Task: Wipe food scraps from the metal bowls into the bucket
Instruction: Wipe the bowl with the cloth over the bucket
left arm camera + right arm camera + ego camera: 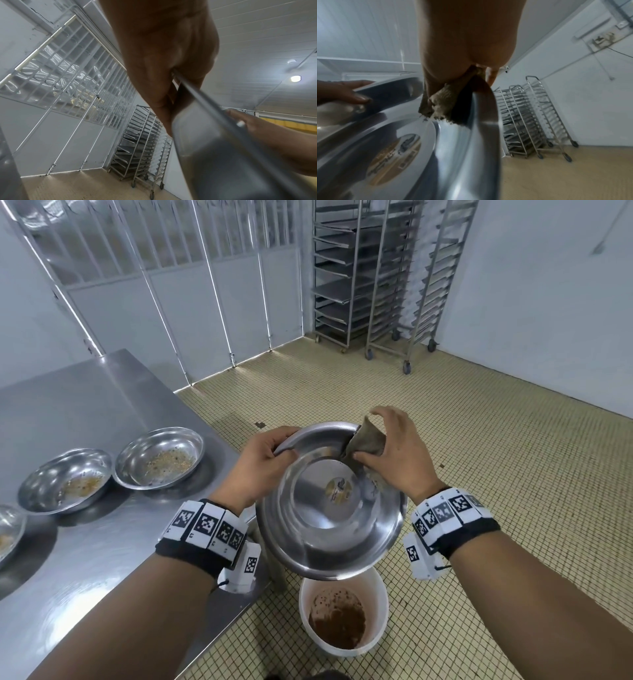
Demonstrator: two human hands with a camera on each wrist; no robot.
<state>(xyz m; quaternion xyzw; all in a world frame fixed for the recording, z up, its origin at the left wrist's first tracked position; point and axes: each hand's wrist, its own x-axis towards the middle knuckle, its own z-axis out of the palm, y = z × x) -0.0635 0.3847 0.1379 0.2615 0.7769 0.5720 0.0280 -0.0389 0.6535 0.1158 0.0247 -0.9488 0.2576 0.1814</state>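
I am looking down at a steel table [102,412] on my left, smooth and reflective, and a floor [479,474] of small cream tiles. White panelled walls close the room, and wheeled metal tray racks [373,278] stand in the far corner, well beyond my fingertips.

My left hand [263,460] grips the far left rim of a round metal bowl [329,515], thumb curled inside and fingers behind the rim; the left wrist view shows that thin edge running out from between them. The bowl is tilted toward me, its shiny inside mostly clean, with a round label on the flat base. My right hand [394,453] pinches a brownish, rough cloth [366,443] between thumb and fingers and presses it against the bowl's inner wall at the far right rim. In the right wrist view the cloth's frayed edge hangs just under my fingers.

Directly below the bowl's near edge, a white round bucket [380,587] stands on the floor with brown sludge in it. To the left of my left hand, two dirty bowls [157,457] rest on the table, speckled with brown crumbs, and a sliver of a third shows at the edge.
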